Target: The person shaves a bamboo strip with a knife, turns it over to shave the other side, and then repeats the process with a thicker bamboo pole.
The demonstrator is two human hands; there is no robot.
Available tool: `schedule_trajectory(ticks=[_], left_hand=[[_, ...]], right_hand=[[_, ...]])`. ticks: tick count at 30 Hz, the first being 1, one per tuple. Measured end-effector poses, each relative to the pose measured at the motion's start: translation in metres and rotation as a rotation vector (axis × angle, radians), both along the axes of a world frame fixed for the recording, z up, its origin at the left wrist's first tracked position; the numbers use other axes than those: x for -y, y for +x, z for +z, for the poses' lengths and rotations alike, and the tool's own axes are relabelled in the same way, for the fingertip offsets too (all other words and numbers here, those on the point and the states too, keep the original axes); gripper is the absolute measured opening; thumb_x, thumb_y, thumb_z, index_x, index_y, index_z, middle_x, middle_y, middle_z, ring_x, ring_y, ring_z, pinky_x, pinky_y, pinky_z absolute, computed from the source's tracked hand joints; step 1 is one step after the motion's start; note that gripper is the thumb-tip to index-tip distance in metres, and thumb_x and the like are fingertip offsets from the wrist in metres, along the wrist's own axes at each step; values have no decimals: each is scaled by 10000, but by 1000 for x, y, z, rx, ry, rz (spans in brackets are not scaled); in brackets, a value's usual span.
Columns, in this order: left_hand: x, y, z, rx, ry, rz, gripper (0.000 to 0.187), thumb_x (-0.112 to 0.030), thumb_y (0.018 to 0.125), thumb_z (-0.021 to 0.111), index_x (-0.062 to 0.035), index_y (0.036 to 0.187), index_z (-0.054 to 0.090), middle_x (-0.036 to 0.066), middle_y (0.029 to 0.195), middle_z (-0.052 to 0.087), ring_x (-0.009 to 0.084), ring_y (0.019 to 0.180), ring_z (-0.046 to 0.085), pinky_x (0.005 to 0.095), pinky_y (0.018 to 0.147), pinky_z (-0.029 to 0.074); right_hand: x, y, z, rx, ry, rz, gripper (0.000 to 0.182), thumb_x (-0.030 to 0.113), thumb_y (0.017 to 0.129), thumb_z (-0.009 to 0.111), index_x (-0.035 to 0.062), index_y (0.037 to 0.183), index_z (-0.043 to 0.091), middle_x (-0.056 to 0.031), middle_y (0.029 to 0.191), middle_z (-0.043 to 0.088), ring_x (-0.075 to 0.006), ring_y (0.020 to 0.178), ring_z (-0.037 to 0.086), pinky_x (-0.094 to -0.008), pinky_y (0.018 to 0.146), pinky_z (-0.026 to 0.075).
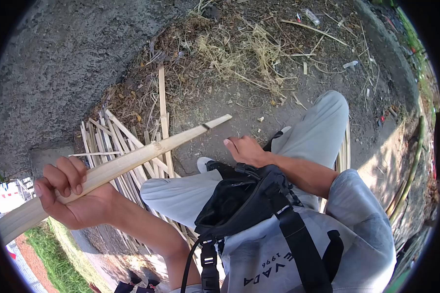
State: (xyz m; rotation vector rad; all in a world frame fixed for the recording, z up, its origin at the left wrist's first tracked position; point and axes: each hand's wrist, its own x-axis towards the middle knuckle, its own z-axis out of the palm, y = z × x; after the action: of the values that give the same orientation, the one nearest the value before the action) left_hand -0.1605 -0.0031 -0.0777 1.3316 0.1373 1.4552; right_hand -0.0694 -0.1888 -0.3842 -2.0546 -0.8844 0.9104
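Note:
A long pale bamboo strip (132, 158) crosses the view from the lower left edge up to the middle, with a small dark mark or band close to its narrow far end. My left hand (73, 193) is closed around the wide part of this strip at the left. My right hand (247, 150) is near my knees, to the right of the strip and apart from it. Its fingers are curled, and what they hold, if anything, cannot be made out. Under the strip lies a pile of split bamboo pieces (113, 134) on the ground.
Shavings (259, 49) are scattered on the ground ahead. A rough concrete wall (68, 63) stands at the left. A black bag (239, 195) hangs at my waist. Long green poles (413, 168) lie at the right, and a plastic bottle (311, 17) lies far ahead.

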Motion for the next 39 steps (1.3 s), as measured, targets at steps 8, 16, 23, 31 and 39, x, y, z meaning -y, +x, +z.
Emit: schedule_trajectory(ticks=[8,16,23,31,39], left_hand=[[-25,-27,-2,-52,118,-561,317,-214,932,556,-170,729,317,-31,566,300,69,477,263,252,485,204],[-35,-24,-5,-12,258,-719,384,-236,909,614,-176,690,305,-68,444,324,36,333,267,197,355,203],[-46,-13,-8,201,210,-1272,364,-98,747,762,-156,620,426,-65,380,422,20,289,340,162,305,226],[-44,-8,-8,298,128,-1573,344,7,685,797,-102,632,475,-16,387,436,61,285,358,200,298,203],[-35,-6,-10,352,150,-1636,333,77,620,794,-54,657,491,22,405,446,85,305,382,223,316,175]], right_hand=[[-18,-5,-55,-6,-128,-172,481,380,1010,382,0,948,671,-293,831,657,-497,834,633,-557,808,500],[-5,-11,0,-8,194,-129,480,376,1004,394,-15,1014,672,-289,803,651,-502,797,626,-543,783,508],[-20,5,-60,-97,-24,-247,605,404,1019,316,-50,878,690,-319,792,636,-505,806,630,-540,795,508],[1,7,9,-64,70,-85,619,397,1025,301,-59,835,675,-324,789,635,-526,819,611,-550,814,498],[-12,14,-56,-6,-56,-217,563,379,1021,353,-46,828,667,-302,798,643,-521,771,617,-542,773,512]])
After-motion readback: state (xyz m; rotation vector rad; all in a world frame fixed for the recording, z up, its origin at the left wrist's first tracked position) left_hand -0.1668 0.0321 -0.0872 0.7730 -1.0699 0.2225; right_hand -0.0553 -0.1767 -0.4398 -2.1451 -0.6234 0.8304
